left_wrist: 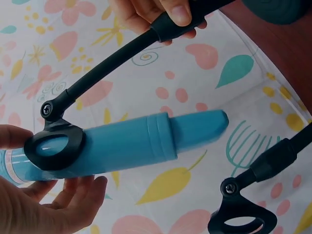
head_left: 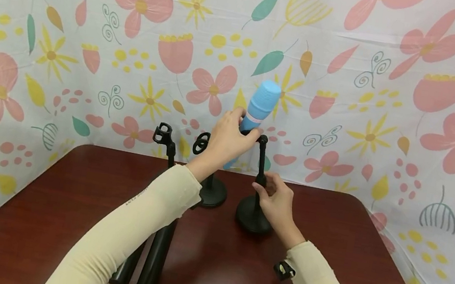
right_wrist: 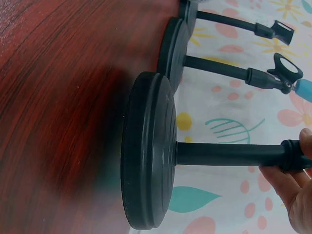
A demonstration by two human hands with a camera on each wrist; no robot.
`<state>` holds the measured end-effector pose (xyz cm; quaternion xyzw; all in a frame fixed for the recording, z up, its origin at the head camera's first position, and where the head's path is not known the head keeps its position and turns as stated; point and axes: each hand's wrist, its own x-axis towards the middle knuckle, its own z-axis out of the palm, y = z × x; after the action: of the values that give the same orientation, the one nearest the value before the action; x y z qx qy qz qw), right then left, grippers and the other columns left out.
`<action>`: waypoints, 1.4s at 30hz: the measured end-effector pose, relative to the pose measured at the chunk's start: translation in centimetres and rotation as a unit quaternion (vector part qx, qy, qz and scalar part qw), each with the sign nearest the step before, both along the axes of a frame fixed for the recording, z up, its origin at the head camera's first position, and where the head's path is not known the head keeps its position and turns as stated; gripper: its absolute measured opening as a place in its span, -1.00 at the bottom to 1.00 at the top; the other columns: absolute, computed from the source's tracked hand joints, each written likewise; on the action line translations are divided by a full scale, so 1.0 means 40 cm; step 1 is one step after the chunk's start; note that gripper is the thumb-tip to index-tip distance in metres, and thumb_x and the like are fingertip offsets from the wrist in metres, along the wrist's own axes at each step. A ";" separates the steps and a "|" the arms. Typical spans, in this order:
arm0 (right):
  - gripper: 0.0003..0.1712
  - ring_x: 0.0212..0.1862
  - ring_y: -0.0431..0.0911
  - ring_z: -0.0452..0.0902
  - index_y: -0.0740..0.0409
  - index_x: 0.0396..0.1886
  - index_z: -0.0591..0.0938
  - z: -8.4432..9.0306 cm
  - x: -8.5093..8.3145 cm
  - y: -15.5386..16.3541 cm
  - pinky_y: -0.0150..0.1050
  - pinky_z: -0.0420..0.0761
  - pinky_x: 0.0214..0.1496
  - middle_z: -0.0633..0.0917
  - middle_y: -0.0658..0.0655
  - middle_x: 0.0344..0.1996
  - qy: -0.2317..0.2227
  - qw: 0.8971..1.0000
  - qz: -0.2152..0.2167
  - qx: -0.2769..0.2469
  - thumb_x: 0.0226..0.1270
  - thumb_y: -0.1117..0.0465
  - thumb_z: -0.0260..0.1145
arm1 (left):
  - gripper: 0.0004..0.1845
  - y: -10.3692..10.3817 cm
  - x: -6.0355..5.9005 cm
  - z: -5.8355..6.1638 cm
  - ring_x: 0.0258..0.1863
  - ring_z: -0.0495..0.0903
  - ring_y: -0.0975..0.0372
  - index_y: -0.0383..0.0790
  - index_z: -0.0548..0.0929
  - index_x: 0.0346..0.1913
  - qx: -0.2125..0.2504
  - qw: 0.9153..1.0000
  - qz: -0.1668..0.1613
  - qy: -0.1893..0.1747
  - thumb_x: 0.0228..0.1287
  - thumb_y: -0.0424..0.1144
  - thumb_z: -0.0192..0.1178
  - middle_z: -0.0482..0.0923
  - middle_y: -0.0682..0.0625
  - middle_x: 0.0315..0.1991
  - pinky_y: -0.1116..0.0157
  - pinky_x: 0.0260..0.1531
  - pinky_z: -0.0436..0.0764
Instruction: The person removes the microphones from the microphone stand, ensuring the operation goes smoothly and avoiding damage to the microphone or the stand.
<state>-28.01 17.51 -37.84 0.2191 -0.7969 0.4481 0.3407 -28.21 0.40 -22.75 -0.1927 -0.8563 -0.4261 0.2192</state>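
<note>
Above the back of the table, my left hand point(head_left: 226, 137) grips a light blue microphone point(head_left: 263, 100), tilted with its rounded head upward. In the left wrist view, the microphone's handle point(left_wrist: 126, 141) passes through the oval black clip point(left_wrist: 75, 148) on top of a microphone stand. My right hand point(head_left: 276, 202) pinches the collar on that stand's pole, its thumb and fingers around it. The stand's round black base point(head_left: 253, 218) rests on the table. In the right wrist view, the right fingers point(right_wrist: 282, 185) hold the upper pole beside the collar.
Two more black microphone stands are on the left: one clip point(head_left: 163, 134) stands farthest left, and another stand's base point(head_left: 214, 193) lies between. Two long black cylinders point(head_left: 156, 262) lie under my left forearm on the brown table point(head_left: 42, 212). A flower-patterned cloth point(head_left: 346, 126) hangs behind.
</note>
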 end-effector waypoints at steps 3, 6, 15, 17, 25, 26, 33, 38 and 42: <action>-0.68 -0.29 0.04 0.69 0.35 -0.10 0.60 0.000 -0.009 0.001 -0.11 0.67 -0.28 0.71 0.23 -0.32 0.006 1.000 0.005 0.004 0.12 0.43 0.43 | -0.64 -0.009 -0.003 0.002 -0.32 0.54 0.11 -0.27 0.51 -0.02 -0.001 1.000 -0.013 -0.001 0.23 -0.10 0.21 0.52 -0.12 -0.25 0.18 -0.33 0.55; -0.67 -0.27 0.05 0.69 0.36 -0.10 0.59 0.003 -0.020 0.001 -0.11 0.67 -0.24 0.70 0.24 -0.29 0.008 1.000 0.013 0.007 0.12 0.44 0.42 | -0.67 -0.019 -0.008 0.005 -0.37 0.56 0.13 -0.26 0.51 -0.06 -0.005 1.000 -0.021 0.007 0.24 -0.12 0.20 0.56 -0.11 -0.25 0.18 -0.37 0.56; -0.68 -0.25 0.04 0.70 0.35 -0.09 0.58 0.003 -0.023 0.004 -0.13 0.67 -0.24 0.69 0.24 -0.27 -0.005 1.000 0.007 0.017 0.15 0.42 0.41 | -0.69 -0.038 -0.010 0.010 -0.38 0.60 0.11 -0.27 0.50 -0.04 -0.011 0.999 -0.045 -0.002 0.25 -0.16 0.18 0.59 -0.14 -0.20 0.18 -0.41 0.58; -0.69 -0.25 0.04 0.69 0.35 -0.09 0.58 0.001 -0.022 0.004 -0.13 0.67 -0.24 0.69 0.24 -0.27 -0.007 1.000 0.010 0.015 0.15 0.43 0.41 | -0.68 -0.040 -0.010 0.009 -0.36 0.61 0.11 -0.27 0.49 -0.02 -0.014 0.999 -0.046 -0.007 0.25 -0.16 0.18 0.59 -0.14 -0.18 0.18 -0.39 0.59; -0.69 -0.28 0.03 0.69 0.35 -0.10 0.58 -0.006 -0.019 0.004 -0.12 0.67 -0.26 0.70 0.24 -0.30 -0.009 1.000 0.008 0.009 0.15 0.43 0.41 | -0.69 -0.056 -0.009 0.013 -0.29 0.64 0.12 -0.28 0.48 0.02 -0.003 0.997 -0.066 -0.037 0.31 -0.17 0.15 0.61 -0.15 -0.15 0.20 -0.34 0.62; -0.69 -0.28 0.03 0.69 0.35 -0.10 0.58 -0.006 -0.018 0.004 -0.12 0.67 -0.26 0.70 0.24 -0.30 -0.011 1.000 0.008 0.009 0.15 0.43 0.41 | -0.68 -0.058 -0.010 0.013 -0.27 0.64 0.12 -0.28 0.49 0.02 -0.002 0.997 -0.068 -0.038 0.31 -0.17 0.15 0.61 -0.15 -0.14 0.20 -0.34 0.62; -0.68 -0.26 0.03 0.69 0.35 -0.09 0.58 -0.005 -0.016 0.001 -0.12 0.67 -0.25 0.70 0.23 -0.29 -0.024 1.000 0.011 0.004 0.14 0.43 0.41 | -0.66 -0.070 -0.013 0.016 -0.23 0.66 0.08 -0.32 0.48 0.06 0.005 0.995 -0.088 -0.042 0.32 -0.20 0.16 0.62 -0.17 -0.16 0.18 -0.30 0.63; -0.67 -0.25 0.02 0.69 0.34 -0.07 0.58 -0.001 -0.016 0.003 -0.10 0.67 -0.26 0.70 0.22 -0.28 -0.021 1.000 0.009 0.009 0.15 0.42 0.41 | -0.66 -0.083 -0.014 0.018 -0.22 0.66 0.10 -0.32 0.48 0.06 0.010 0.993 -0.103 -0.050 0.32 -0.21 0.17 0.62 -0.15 -0.16 0.19 -0.27 0.62; -0.68 -0.23 0.03 0.69 0.33 -0.06 0.58 0.001 -0.018 0.008 -0.11 0.67 -0.24 0.70 0.22 -0.26 -0.023 1.000 0.011 0.013 0.17 0.40 0.40 | -0.66 -0.098 -0.016 0.019 -0.20 0.63 0.11 -0.31 0.47 0.07 0.014 0.991 -0.122 -0.056 0.34 -0.20 0.16 0.62 -0.14 -0.14 0.19 -0.23 0.58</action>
<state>-28.71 17.83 -37.82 0.2222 -0.8075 0.4469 0.3144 -28.86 -3.50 -21.98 -0.2682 -0.8312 -0.4721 0.1196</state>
